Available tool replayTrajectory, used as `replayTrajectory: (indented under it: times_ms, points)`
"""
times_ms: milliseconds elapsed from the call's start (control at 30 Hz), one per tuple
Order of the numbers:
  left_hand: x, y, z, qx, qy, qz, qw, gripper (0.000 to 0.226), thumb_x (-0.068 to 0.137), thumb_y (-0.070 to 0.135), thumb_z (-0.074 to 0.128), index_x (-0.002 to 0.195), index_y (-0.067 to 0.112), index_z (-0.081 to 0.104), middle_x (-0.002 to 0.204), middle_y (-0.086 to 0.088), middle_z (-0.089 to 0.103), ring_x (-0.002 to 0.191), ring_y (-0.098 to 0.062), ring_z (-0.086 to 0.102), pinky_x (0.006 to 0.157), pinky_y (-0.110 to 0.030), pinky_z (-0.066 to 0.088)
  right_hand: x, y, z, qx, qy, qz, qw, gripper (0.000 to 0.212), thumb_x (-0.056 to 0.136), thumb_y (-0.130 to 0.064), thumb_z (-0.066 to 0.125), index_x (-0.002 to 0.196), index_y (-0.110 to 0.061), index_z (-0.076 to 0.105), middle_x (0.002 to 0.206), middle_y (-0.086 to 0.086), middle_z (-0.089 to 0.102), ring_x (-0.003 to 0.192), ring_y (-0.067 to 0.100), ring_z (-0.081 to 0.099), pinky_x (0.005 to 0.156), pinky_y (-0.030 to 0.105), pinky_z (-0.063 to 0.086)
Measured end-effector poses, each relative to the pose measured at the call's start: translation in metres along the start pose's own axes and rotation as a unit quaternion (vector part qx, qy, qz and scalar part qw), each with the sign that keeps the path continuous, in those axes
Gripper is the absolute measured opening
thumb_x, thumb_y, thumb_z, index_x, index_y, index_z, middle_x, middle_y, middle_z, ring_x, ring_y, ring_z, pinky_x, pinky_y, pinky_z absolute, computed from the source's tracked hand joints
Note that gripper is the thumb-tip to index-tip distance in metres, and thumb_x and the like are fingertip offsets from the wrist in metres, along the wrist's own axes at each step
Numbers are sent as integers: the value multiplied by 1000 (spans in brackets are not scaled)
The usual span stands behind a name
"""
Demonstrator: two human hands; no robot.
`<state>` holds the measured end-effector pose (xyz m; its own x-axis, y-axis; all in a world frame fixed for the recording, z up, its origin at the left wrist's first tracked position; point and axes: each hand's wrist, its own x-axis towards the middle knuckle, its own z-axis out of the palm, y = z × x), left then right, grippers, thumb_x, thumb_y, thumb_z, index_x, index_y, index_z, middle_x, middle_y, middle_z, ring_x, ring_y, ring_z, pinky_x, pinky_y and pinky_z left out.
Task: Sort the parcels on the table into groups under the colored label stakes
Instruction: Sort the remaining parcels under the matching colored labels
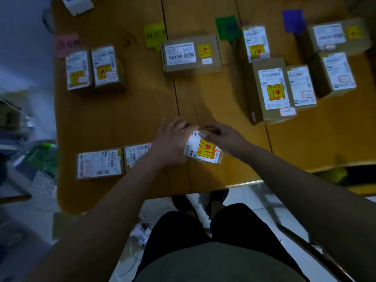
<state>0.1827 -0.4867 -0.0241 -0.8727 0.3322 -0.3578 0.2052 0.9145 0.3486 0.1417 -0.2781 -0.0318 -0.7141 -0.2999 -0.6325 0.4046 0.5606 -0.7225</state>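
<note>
Well along, by the look of it. Already grouped in the upper half of the frame: two parcels (94,68) beside the pink stake (67,44), one brown parcel (191,54) under the yellow stake (155,35), three (272,82) below the green stake (226,27), two (333,55) by the purple stake (293,21) at upper right. Still unsorted near the lower edge of the table (126,119): two flat parcels (114,162) at lower left, plus the small parcel (203,149) at centre. Left hand (173,141) and right hand (221,137) both touching that small parcel, fingers curled over its top edge; blurred, so a firm grip or a loose one cannot be told. Probably three left to place.
</note>
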Motion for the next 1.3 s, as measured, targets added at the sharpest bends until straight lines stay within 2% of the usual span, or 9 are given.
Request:
replayTrajectory:
  times_ms: [133, 200, 233, 300, 367, 467, 700, 1133, 1300]
  points:
    - [-5, -13, -43, -22, 153, 46, 987, 86, 79, 41, 74, 155, 36, 35, 163, 2, 30, 152, -28, 25, 121, -55, 24, -26, -27, -13, 125, 17, -3, 992, 41, 99, -42, 67, 134, -21, 65, 113, 2, 75, 97, 20, 75, 73, 27, 58]
    - [-9, -8, -65, -161, 230, -14, 960, 82, 85, 27, 74, 156, 37, 33, 161, 0, 30, 147, -26, 35, 115, -49, 39, -38, -45, -18, 245, 20, -3, 969, 35, 100, -36, 66, 126, -14, 70, 112, 7, 78, 99, 25, 75, 78, 32, 61]
    - [-12, 0, -78, -281, 248, -62, 925, 75, 90, 25, 72, 154, 39, 35, 157, 1, 35, 143, -24, 41, 112, -48, 43, -43, -56, -19, 295, 15, -11, 955, 33, 100, -36, 66, 122, -13, 73, 115, 10, 78, 102, 27, 75, 85, 37, 62]
    - [-19, 17, -102, -526, 226, -134, 809, 54, 97, 32, 66, 148, 38, 46, 146, 4, 53, 130, -22, 58, 106, -50, 51, -53, -75, -20, 349, 8, -35, 936, 33, 98, -35, 67, 122, -13, 75, 126, 16, 73, 106, 31, 73, 98, 45, 58]
    - [-29, 30, -120, -619, 198, -133, 748, 44, 100, 32, 63, 143, 31, 55, 134, 4, 67, 116, -20, 69, 96, -49, 58, -62, -95, -20, 367, 5, -66, 928, 40, 98, -34, 67, 129, -9, 70, 130, 17, 71, 106, 31, 72, 99, 45, 56]
    - [-42, 38, -135, -599, 252, -89, 754, 45, 98, 23, 67, 142, 27, 59, 134, 5, 67, 111, -16, 72, 85, -39, 64, -72, -118, -22, 361, 0, -99, 927, 52, 96, -36, 69, 138, -6, 61, 132, 16, 71, 113, 35, 72, 101, 46, 57]
    - [-56, 47, -148, -629, 280, -78, 720, 48, 97, 17, 69, 143, 23, 57, 136, 3, 64, 107, -11, 73, 78, -33, 64, -84, -135, -31, 336, 1, -132, 932, 47, 96, -35, 71, 134, -8, 63, 128, 14, 73, 120, 38, 69, 105, 50, 55]
    - [-54, 58, -103, -651, 249, -138, 703, 46, 97, 15, 68, 140, 24, 56, 139, 2, 61, 103, -12, 73, 76, -31, 64, -74, -93, -29, 320, -20, -57, 946, 46, 95, -37, 72, 132, -12, 62, 124, 15, 74, 117, 35, 71, 104, 51, 56]
    - [-44, 59, -82, -638, 241, -166, 712, 49, 97, 17, 68, 144, 21, 54, 140, 2, 60, 100, -8, 74, 73, -28, 63, -65, -75, -30, 309, -18, -34, 950, 46, 94, -36, 72, 132, -13, 61, 115, 11, 78, 106, 27, 76, 89, 42, 63]
